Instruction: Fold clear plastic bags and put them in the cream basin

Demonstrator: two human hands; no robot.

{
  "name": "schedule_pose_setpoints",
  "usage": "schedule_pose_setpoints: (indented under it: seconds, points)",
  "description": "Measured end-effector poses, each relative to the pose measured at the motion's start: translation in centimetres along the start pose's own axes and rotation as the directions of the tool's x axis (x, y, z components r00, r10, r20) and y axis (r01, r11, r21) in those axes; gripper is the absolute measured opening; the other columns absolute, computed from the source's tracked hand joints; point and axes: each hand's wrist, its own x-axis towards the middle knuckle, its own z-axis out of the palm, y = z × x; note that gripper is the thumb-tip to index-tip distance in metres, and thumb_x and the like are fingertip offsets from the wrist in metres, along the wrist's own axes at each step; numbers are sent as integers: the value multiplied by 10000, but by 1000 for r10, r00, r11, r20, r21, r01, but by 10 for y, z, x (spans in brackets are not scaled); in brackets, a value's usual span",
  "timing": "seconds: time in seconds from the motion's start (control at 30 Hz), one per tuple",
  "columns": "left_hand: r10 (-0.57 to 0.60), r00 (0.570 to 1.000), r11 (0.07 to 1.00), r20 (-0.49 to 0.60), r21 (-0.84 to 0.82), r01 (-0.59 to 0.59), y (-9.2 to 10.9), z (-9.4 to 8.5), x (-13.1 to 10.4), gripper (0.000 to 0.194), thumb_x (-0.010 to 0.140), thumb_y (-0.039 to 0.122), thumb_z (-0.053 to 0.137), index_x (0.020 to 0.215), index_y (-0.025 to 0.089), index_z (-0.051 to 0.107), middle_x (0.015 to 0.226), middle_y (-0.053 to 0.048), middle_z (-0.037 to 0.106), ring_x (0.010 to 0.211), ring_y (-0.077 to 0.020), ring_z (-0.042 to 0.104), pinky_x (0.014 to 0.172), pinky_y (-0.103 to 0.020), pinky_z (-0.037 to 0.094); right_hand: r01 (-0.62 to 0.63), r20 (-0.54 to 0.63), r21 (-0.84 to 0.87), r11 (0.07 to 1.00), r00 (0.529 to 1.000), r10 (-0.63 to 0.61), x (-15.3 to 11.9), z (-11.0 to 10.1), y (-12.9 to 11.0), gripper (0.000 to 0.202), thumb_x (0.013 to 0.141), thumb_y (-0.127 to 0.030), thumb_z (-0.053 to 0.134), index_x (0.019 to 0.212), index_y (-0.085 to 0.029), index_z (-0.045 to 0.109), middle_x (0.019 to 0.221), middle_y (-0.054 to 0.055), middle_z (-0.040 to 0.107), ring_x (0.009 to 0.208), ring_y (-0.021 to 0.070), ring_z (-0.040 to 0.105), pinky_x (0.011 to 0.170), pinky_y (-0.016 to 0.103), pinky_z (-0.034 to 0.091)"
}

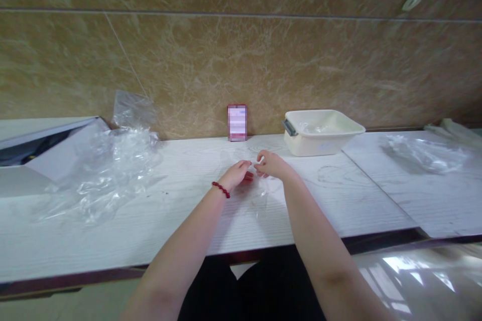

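Note:
A clear, thin plastic bag (261, 192) hangs and lies below my hands over the white wood-grain table, its outline faint. My left hand (239, 173), with a red bead bracelet (221, 189) at the wrist, pinches it from the left. From the right, my right hand (270, 164) has thumb and curled fingers closed on the same bag. The fingertips of both hands nearly meet. The film between them is too transparent to tell exactly where its edge runs.
Behind the hands a phone (237, 123) leans against the marble wall. To its right stands a cream plastic tub (324, 135) with clear film inside. A heap of clear bags (128, 160) lies left, beside an open white box (64, 153). More clear plastic (429, 154) lies far right.

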Motion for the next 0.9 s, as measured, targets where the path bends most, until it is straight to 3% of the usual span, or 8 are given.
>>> schedule_pose_setpoints:
  seconds: [0.37, 0.6, 0.77, 0.9]
  points:
    - [96, 995, 995, 19, -17, -96, -16, 6, 8, 325, 718, 420, 536, 918, 166, 501, 792, -54, 615, 694, -120, 588, 649, -245, 474, -32, 21, 28, 999, 999, 32, 7, 4, 5, 238, 698, -134, 517, 901, -179, 400, 723, 27, 631, 528, 95, 591, 452, 153, 433]
    - [79, 992, 992, 101, -108, -68, -12, 2, 7, 341, 712, 421, 542, 943, 176, 488, 756, -36, 610, 674, -109, 592, 636, -242, 474, -32, 122, 1, 999, 992, 31, 5, 2, 7, 168, 780, -247, 445, 938, -191, 448, 802, 45, 631, 547, 99, 596, 495, 199, 466]
    - [40, 999, 995, 24, -90, -38, -13, 3, 9, 230, 746, 291, 525, 935, 170, 473, 700, -15, 589, 609, -104, 585, 598, -250, 479, -56, 247, 126, 990, 969, 23, -1, 0, 3, 149, 801, -240, 417, 942, -193, 425, 827, 56, 624, 626, 111, 606, 513, 203, 484]
    - [13, 1000, 1000, -28, 8, -13, -13, 2, 9, 227, 745, 246, 506, 957, 170, 478, 710, -25, 602, 591, -107, 585, 555, -234, 474, -80, 266, 160, 984, 963, 35, -2, 0, 2, 171, 840, -302, 351, 940, -182, 422, 815, 73, 613, 621, 117, 602, 506, 204, 484]
